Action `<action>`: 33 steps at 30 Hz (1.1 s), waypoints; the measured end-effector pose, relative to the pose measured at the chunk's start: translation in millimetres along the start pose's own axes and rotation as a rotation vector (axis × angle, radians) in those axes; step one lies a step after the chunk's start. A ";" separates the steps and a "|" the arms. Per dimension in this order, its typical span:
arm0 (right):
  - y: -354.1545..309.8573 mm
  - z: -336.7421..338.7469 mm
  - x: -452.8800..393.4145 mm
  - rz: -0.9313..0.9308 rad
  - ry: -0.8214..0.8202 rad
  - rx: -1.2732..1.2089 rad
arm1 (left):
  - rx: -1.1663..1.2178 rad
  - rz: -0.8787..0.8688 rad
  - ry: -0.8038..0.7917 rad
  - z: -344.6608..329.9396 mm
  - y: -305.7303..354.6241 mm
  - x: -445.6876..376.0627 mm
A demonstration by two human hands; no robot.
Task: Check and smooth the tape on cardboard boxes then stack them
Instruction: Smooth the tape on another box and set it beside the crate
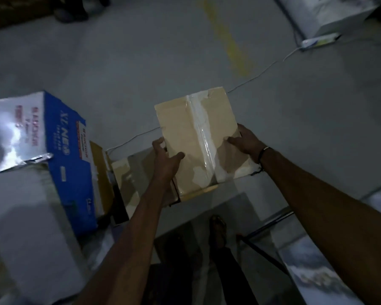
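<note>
A tan cardboard box (185, 137) is held up in front of me over the grey floor, its top face toward the camera. A strip of clear shiny tape (201, 137) runs down its middle seam, wrinkled and torn at the far end. My left hand (165, 159) grips the box's left edge, thumb on top. My right hand (245, 140) holds the right side, fingers pressed on the top face close to the tape. Below and to the left lies another taped cardboard box (130, 179), partly hidden by my left arm.
A blue and white printed carton (62, 146) stands at the left, with a brown box (101, 172) beside it. A thin white cable (257, 73) crosses the floor to a power strip (319, 40). A yellow floor stripe (229, 38) runs ahead. My foot (217, 230) shows below.
</note>
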State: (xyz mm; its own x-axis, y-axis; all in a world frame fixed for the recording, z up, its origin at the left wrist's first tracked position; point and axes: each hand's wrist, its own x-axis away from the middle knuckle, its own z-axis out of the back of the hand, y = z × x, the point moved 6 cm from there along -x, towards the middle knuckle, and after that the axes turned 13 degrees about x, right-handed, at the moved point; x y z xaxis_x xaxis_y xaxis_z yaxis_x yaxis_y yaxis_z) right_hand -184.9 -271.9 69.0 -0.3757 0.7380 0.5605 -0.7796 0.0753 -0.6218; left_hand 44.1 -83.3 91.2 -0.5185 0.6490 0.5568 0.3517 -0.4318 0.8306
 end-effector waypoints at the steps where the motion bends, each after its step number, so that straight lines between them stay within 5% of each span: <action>1: -19.6 16.4 20.6 0.020 0.016 -0.011 | -0.004 -0.038 -0.001 0.3 23.2 16.6; 8: -99.9 127.5 191.7 0.118 0.205 -0.080 | -0.033 -0.267 -0.085 -17.7 166.0 149.3; 14: -80.5 192.5 345.4 0.085 0.432 -0.115 | -0.105 -0.336 -0.237 -69.7 208.1 250.6; 28: 212.9 158.7 603.4 -0.395 0.818 -0.398 | -0.474 -0.254 -0.756 -264.9 78.0 437.2; 33: 248.1 133.9 662.9 -0.478 0.875 -0.526 | -0.612 -0.301 -0.903 -314.6 41.0 485.9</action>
State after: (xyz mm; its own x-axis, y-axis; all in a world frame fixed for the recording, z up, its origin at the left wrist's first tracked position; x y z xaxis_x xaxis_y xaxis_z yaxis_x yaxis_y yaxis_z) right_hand -694.5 146.2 359.5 0.5465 0.7585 0.3550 -0.3636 0.5967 -0.7153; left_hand -438.6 17.3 397.2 0.3220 0.8863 0.3328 -0.2620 -0.2544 0.9309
